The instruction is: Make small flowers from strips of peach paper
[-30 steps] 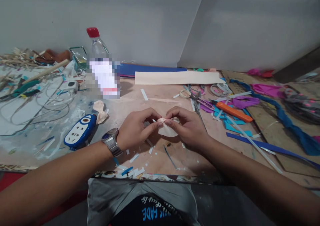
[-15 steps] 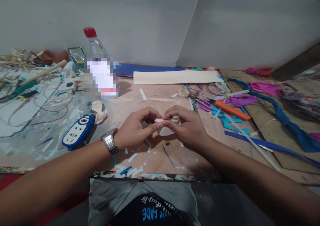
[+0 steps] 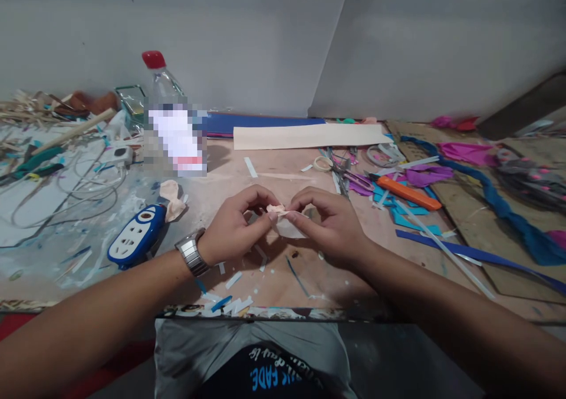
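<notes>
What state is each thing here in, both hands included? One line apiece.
left hand: pinching the peach piece
right hand: pinching the peach piece
peach piece: gathered and crumpled between the hands
bottle: capped
power strip: no plug visible in it
cream strip: laid out lengthwise
orange cutter: lying down, blade unclear
scissors: lying down, opening unclear
wristwatch: worn

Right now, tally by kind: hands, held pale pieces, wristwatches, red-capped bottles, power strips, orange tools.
Hands: 2 (left hand, right hand)
Held pale piece: 1
Wristwatch: 1
Red-capped bottle: 1
Power strip: 1
Orange tool: 1
Total: 7
</notes>
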